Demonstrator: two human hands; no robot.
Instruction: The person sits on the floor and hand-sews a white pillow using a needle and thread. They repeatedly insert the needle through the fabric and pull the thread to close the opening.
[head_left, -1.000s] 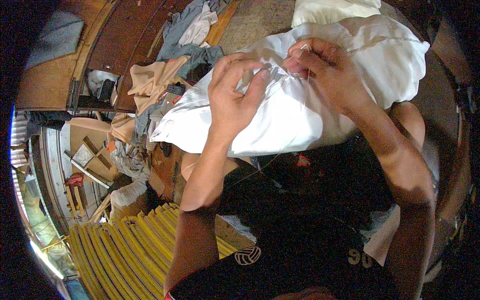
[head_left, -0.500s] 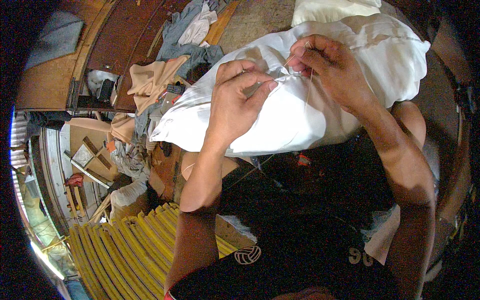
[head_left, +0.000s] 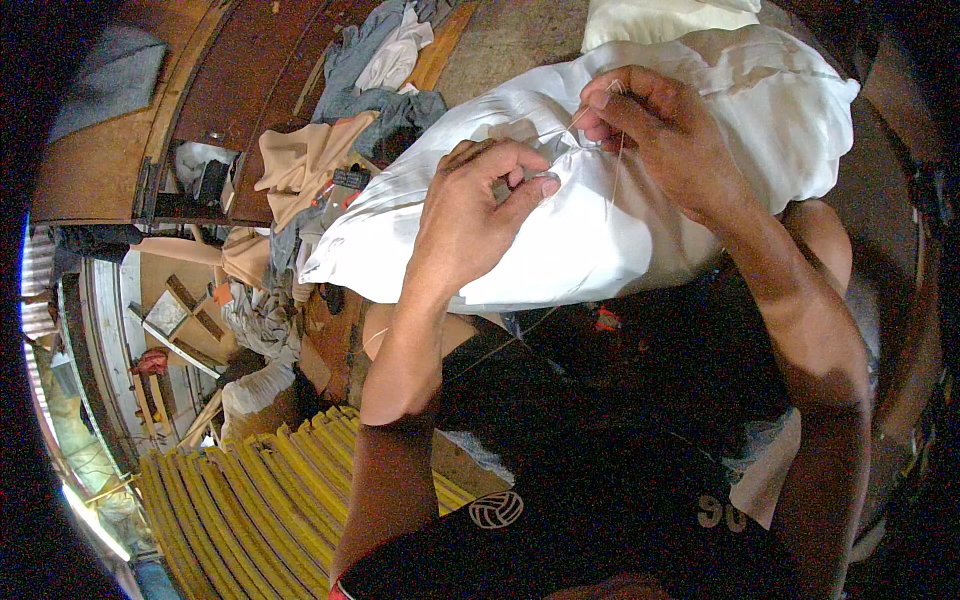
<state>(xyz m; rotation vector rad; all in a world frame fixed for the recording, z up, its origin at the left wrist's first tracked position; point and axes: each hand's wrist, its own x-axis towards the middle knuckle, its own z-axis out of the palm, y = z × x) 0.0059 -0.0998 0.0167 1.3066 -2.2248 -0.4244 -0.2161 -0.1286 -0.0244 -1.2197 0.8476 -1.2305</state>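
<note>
Yellow slats (head_left: 265, 500) fan out between seven and eight o'clock. The white pillow (head_left: 560, 250) lies across the person's dark lap (head_left: 640, 370), its long axis running roughly from eight to two o'clock. A puckered fold (head_left: 572, 152) in it sits between the hands: at two o'clock from the left hand (head_left: 480, 205), at eight from the right hand (head_left: 660, 135), whose fingertips look slightly nearer. The right pinches pale thread (head_left: 617, 165); the left curls against the pillow, though I cannot tell whether it grips any. Beyond, a peach cloth (head_left: 305, 165) lies at ten, a second pillow (head_left: 665, 22) at one.
</note>
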